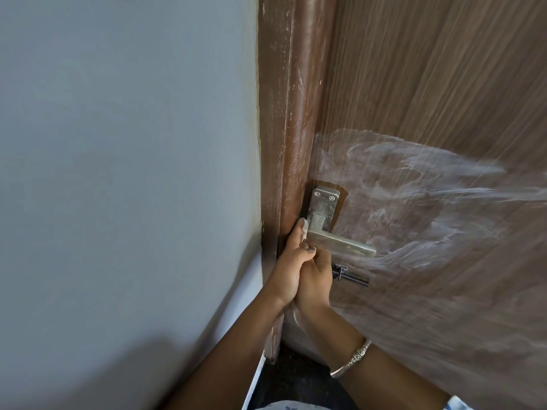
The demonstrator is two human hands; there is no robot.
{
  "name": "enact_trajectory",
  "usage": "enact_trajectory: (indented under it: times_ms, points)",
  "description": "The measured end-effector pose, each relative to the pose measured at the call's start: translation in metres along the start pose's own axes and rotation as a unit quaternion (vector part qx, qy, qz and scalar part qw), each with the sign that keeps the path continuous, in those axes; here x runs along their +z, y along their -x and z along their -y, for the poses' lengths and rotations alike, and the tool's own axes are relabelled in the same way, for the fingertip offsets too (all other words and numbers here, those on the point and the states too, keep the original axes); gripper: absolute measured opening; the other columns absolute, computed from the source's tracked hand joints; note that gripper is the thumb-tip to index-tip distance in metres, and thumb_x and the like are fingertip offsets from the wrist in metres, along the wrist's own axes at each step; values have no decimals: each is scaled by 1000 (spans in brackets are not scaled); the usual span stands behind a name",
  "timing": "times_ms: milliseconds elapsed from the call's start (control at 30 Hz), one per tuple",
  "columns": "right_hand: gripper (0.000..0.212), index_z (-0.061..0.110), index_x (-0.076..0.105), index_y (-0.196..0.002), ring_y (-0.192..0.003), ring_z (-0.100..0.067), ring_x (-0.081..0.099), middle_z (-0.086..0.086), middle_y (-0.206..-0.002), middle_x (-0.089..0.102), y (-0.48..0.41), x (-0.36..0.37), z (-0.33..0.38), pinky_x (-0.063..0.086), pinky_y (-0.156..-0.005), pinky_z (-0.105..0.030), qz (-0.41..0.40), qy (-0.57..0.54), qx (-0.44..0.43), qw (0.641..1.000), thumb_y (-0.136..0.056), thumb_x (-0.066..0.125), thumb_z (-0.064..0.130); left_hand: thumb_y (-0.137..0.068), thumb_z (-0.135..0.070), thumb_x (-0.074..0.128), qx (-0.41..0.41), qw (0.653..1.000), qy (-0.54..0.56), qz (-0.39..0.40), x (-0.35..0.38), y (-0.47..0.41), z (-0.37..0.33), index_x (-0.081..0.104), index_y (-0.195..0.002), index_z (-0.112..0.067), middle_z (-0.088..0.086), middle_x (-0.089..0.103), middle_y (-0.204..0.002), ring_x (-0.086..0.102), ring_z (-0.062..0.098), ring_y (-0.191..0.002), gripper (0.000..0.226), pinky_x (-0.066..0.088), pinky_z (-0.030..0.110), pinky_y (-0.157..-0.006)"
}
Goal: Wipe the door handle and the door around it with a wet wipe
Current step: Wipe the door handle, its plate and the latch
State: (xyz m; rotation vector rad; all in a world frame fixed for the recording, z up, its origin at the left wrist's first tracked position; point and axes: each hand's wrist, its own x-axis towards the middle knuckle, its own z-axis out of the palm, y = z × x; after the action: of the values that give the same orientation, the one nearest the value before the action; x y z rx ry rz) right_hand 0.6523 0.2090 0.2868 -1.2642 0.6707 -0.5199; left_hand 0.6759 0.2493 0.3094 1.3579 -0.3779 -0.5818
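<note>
both hands crowd the door handle [340, 232] at the door's left edge, centre of the frame.

head view: the left hand [288, 266] pinches a white wet wipe [392, 229] against the handle's inner end, hard by the brown frame [291, 128]; the right hand [315, 281], fingers curled, pressed against the left; what it grasps i cannot tell. a smeared, streaky patch spreads over the door [429, 84] to the right, where room lies open; a dark latch [349, 275] sits just below the lever. grey wall [118, 143] fills the left.
</note>
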Motion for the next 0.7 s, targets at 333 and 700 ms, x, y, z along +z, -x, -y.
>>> enact_trajectory:
  times_ms: [333,700]
  points:
    - [30,41,55,-84,-74,-4,62,16,-75,65,18,-21,32,54,-64,-31,-7,202,-258,945,-76,54,12,-84,-22,44,42,991,123,14,3,-3,0,59,-96,-24,-15,67,-79,62,-4,-77,19,48,12,-70]
    - [31,40,51,-91,-74,-7,62,14,-82,63,31,-40,46,54,-60,-38,13,241,-336,910,-80,60,12,-86,-44,35,55,992,113,3,11,-2,-25,61,-103,-37,-33,64,-98,54,-16,-99,31,43,4,-76]
